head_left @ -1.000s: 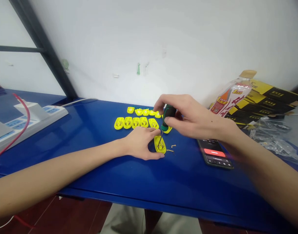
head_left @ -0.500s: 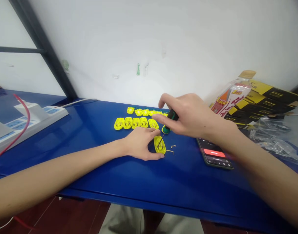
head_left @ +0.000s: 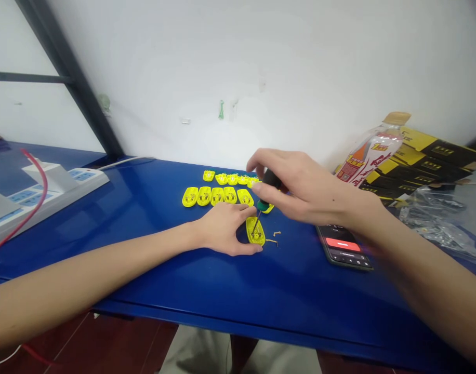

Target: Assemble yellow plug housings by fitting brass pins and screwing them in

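My left hand (head_left: 230,228) rests on the table and grips a yellow plastic shell (head_left: 257,237) between fingers and thumb. Small metal parts sit inside the shell. My right hand (head_left: 296,182) is closed round the dark green handle of a screwdriver (head_left: 263,204), holding it at a steep slant. The screwdriver's tip reaches down into the shell, at its metal parts. Just right of the shell lie small brass-coloured pieces (head_left: 272,241). Behind my left hand stands a row of similar yellow shells (head_left: 217,196), with a second row of yellow pieces (head_left: 232,179) farther back.
A phone (head_left: 345,249) with a lit screen lies under my right forearm. On the right are a drink bottle (head_left: 372,150), stacked black-and-yellow boxes (head_left: 428,161) and plastic bags of parts (head_left: 440,223). A white power strip (head_left: 82,182) with a red cable (head_left: 43,192) sits on the left.
My right hand has shifted slightly and its fingers have turned round the screwdriver handle. My left hand and the shell stay in place.
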`<state>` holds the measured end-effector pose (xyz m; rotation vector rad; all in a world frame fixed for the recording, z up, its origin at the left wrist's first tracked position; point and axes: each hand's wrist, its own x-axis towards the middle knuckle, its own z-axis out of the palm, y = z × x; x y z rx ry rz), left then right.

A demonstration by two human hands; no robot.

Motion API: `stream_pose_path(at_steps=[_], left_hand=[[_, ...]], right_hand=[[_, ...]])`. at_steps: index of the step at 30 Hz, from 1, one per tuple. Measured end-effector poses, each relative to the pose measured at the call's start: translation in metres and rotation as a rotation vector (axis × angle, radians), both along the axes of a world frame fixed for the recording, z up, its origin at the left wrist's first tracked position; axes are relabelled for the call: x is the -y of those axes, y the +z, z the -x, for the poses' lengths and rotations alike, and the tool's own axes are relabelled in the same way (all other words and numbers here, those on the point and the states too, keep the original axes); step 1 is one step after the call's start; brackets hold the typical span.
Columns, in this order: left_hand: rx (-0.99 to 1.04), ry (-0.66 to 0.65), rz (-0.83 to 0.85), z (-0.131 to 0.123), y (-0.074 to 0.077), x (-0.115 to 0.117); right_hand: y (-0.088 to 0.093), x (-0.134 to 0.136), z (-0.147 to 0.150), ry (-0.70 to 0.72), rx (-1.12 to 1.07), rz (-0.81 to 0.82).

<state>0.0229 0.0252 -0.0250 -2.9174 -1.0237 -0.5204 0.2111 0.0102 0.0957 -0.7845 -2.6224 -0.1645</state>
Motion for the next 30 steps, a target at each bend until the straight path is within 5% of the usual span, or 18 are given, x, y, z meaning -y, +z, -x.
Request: stream_pose_path(at_steps=[3,8,12,17,22,27,30], left_hand=[[0.001,0.01,-0.013,0.0,-0.0004,-0.0001],[-0.007,0.008,0.003,0.0,-0.0001,0.0002],[0.006,0.004,-0.013,-0.0006,-0.0001,-0.0001],[0.007,0.011,0.007,-0.0007,-0.0002,-0.0007],[0.004,-0.003,-0.008,-0.0001,-0.0003,-0.0004],[0.011,0.0,-0.006,-0.0004,-0.0012,-0.0006],[0.009,-0.005,-0.006,-0.0005,-0.0007,-0.0006]], right_hand=[[0.0002,0.0003,0.0,0.074,-0.043,0.051],[-0.0003,0.0004,0.0,-0.021,-0.025,0.009],[-0.002,-0.0005,-0.0007,0.09,-0.074,0.09],[-0.003,0.0004,0.0008,-0.005,-0.031,-0.019],[-0.0018,0.0009,-0.0008,0.059,-0.065,0.13],[-0.0025,-0.0011,0.0,-0.03,0.005,-0.028],[-0.0004,0.001,-0.0006,-0.023,0.017,0.014]])
